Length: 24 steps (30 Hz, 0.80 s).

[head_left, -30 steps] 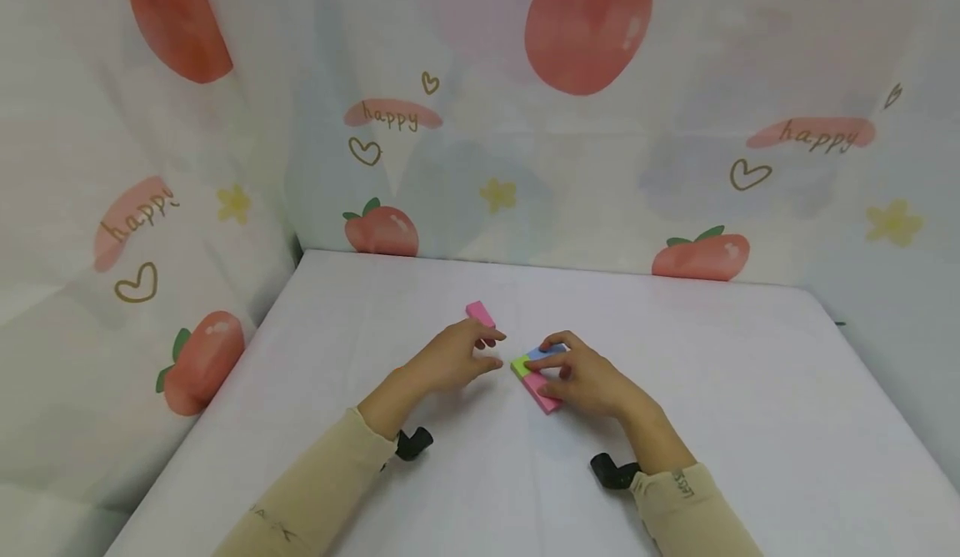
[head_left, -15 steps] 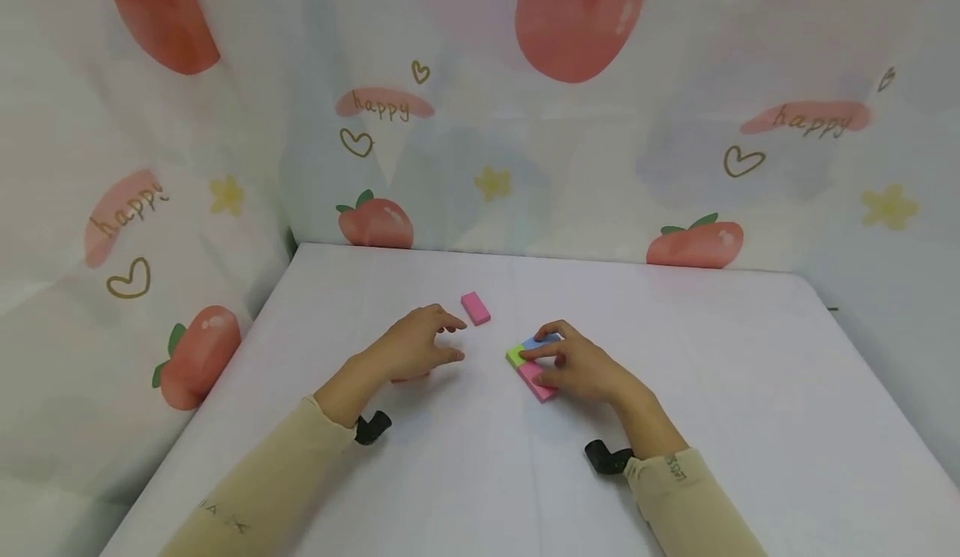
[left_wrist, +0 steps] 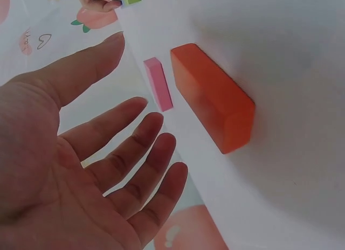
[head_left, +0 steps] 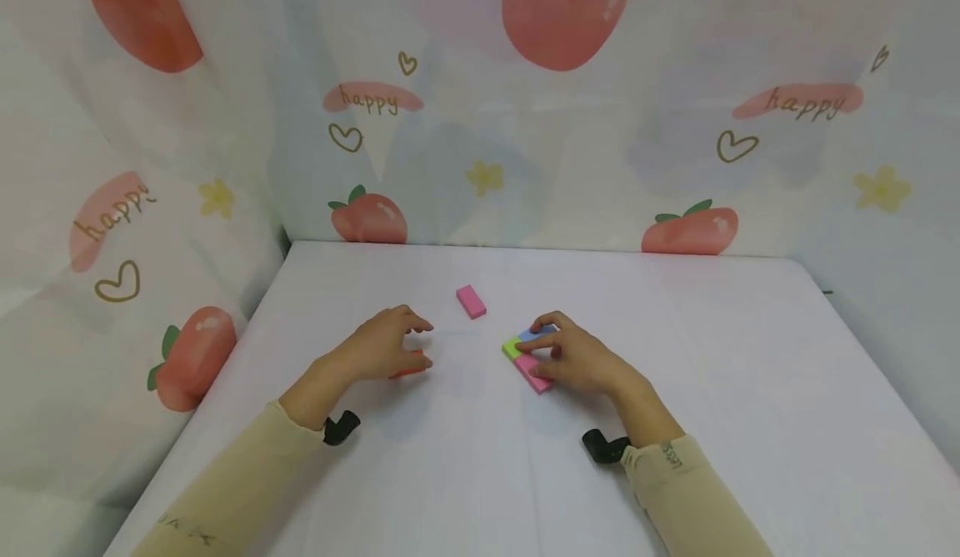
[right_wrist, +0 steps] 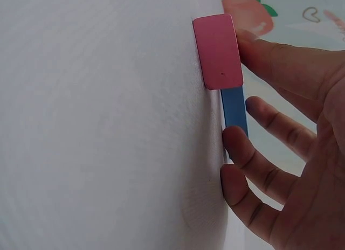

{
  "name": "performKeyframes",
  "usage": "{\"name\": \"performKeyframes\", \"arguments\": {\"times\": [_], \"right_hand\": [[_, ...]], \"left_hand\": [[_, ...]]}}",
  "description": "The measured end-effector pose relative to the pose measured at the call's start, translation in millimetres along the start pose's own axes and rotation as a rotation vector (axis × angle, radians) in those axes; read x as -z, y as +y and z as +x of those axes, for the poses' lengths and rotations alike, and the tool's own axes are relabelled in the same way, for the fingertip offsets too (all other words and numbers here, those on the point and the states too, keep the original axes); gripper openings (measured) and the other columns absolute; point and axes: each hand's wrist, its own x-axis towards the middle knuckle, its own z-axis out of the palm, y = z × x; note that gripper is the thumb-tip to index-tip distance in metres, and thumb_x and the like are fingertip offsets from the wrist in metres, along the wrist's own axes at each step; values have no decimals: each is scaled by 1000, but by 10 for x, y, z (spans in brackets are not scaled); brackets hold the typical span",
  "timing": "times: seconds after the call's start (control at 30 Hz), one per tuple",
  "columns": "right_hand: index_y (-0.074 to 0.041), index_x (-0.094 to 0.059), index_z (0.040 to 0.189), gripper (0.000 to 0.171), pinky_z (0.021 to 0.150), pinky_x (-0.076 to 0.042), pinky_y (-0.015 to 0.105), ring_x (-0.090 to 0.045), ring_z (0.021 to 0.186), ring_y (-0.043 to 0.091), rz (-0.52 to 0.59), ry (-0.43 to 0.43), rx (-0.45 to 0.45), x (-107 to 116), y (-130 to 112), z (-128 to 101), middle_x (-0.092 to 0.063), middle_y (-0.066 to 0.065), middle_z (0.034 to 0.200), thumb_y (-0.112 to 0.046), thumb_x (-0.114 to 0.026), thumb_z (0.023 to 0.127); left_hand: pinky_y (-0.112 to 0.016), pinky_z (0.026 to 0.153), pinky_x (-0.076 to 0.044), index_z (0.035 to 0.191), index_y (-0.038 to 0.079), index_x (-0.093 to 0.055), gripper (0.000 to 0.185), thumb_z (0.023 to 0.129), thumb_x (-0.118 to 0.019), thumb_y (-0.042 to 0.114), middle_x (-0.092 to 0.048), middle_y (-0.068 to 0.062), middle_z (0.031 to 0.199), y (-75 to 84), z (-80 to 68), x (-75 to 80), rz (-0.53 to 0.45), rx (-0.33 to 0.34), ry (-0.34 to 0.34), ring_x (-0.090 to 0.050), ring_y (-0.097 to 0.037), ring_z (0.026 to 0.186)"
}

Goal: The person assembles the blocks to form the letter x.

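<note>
My left hand [head_left: 375,344] hovers above an orange block [head_left: 408,363], its fingers spread and holding nothing. In the left wrist view that orange block [left_wrist: 213,99] lies beyond the fingertips, apart from them. A loose pink block [head_left: 471,302] sits farther back on the table. My right hand [head_left: 585,363] rests its fingertips on a joined group: a green block [head_left: 511,348], a blue block [head_left: 527,336] and another pink block [head_left: 529,372]. The right wrist view has the thumb touching the upper side of this pink block [right_wrist: 218,53], with the blue block [right_wrist: 234,112] behind it.
A white-covered table [head_left: 480,474] carries the blocks. Behind it and on the left hang curtains [head_left: 570,157] printed with fruit, hearts and flowers. Black curved pieces [head_left: 606,447] stick out by both wrists below the beige sleeves [head_left: 690,490].
My left hand has drawn away from near the loose pink block, leftward to above the orange block, which now shows beneath it. My right hand stays on the joined blocks. The view shifts slightly.
</note>
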Motion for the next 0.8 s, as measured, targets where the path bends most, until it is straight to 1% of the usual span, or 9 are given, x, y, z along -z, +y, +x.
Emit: {"name": "performKeyframes", "arguments": {"times": [0.23, 0.4, 0.53, 0.8], "right_hand": [[-36, -68, 121, 37, 78, -41, 33, -50, 102, 17, 1, -16, 1, 14, -25, 6, -40, -8, 140, -32, -75, 85], [-38, -67, 121, 37, 78, -41, 32, -50, 102, 17, -8, -11, 3, 12, -14, 36, -40, -9, 139, -33, -74, 85], [-39, -68, 119, 36, 77, -41, 32, -50, 101, 16, -1, -5, -3, 5, -2, 51, -40, -11, 137, -33, -75, 85], [-39, -68, 119, 37, 77, -40, 32, -50, 100, 17, 13, -2, -2, -12, 22, 38, -40, -11, 137, -32, -76, 84]], "left_hand": [[-36, 89, -48, 123, 12, -65, 52, 79, -79, 36, -59, -2, 112, -94, -63, -29, 17, 41, -18, -56, -19, 105], [-35, 86, -47, 118, 13, -67, 48, 78, -80, 36, -60, -2, 107, -147, -89, -43, 24, 42, -12, -56, -17, 99], [-34, 84, -47, 116, 13, -68, 44, 78, -80, 33, -59, -2, 105, -168, -97, -57, 9, 55, -14, -55, -16, 96], [-32, 79, -47, 112, 13, -70, 37, 78, -81, 22, -61, 0, 99, -174, -85, -103, 4, 32, -15, -55, -14, 90]]}}
